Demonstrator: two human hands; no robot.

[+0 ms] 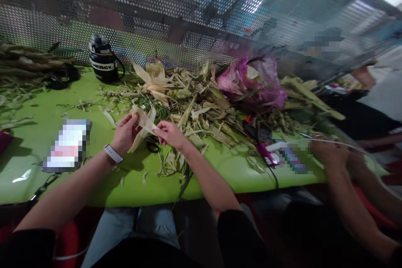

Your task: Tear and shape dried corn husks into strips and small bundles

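Observation:
Between my two hands a pale corn husk [145,121] is stretched over the green table. My left hand [126,130] pinches its upper left end, a white band round that wrist. At the lower right end, my right hand [169,135] grips the husk between thumb and fingers. Another pale strip hangs behind it, close to my left fingers; whether it is the same piece I cannot tell. Dark scissor handles [153,146] show on the table just below my hands. Behind them spreads a heap of dry corn husks [204,113], with green shreds [158,109] at its near side.
A phone [67,146] lies at left, a black bottle [103,60] behind it. A pink plastic bag [251,79] stands among the husks. A purple device with a cable [268,154] and another phone [293,158] lie near a co-worker's hands [329,155]. Perforated metal [176,12] closes the back.

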